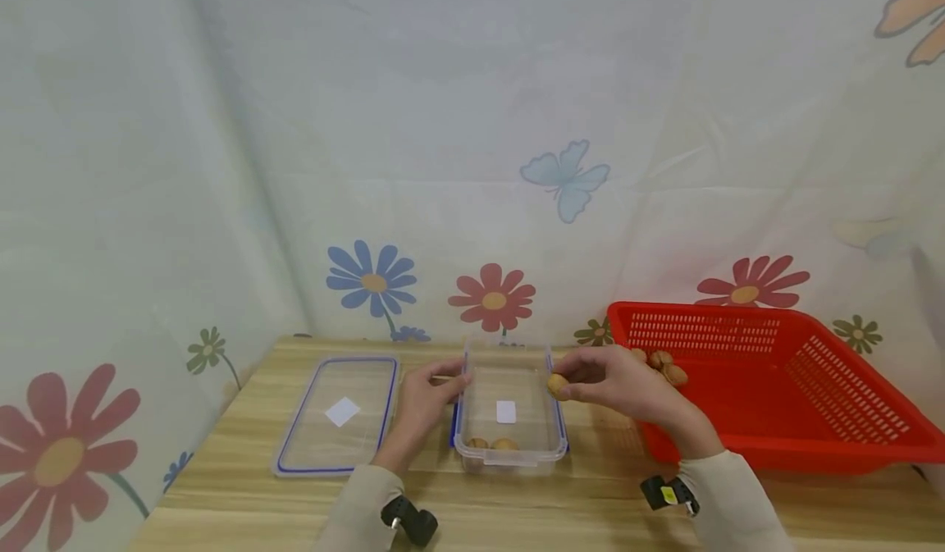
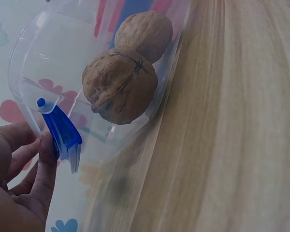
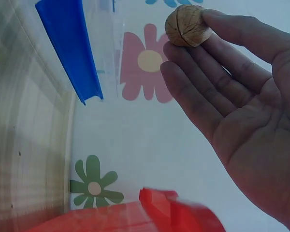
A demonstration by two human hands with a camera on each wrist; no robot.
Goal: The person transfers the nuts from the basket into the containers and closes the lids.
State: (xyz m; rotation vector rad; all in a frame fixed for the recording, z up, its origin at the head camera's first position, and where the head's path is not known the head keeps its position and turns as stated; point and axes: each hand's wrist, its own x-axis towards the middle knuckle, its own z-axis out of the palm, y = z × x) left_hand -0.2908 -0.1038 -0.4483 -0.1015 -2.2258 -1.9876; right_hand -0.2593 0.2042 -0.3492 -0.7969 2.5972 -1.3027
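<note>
Head view: the right hand [image 1: 627, 384] pinches 1 walnut [image 1: 557, 385] at the right rim of the clear container [image 1: 542, 458]; the left hand [image 1: 424, 403] grips its left side. Loading seems underway; next calls for lowering inside, where 2 walnuts [image 2: 120, 85] lie.

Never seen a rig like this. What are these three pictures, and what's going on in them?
There's no machine, just a person's bare left hand and right hand. The wide picture is taken from the head, looking forward and down; the other two come from the left and right wrists, each watching that hand's work. On the table are a blue-edged lid, a clear box with two visible walnuts, and a red basket with more. The left hand holds the box's side; the right pinches a walnut.
</note>
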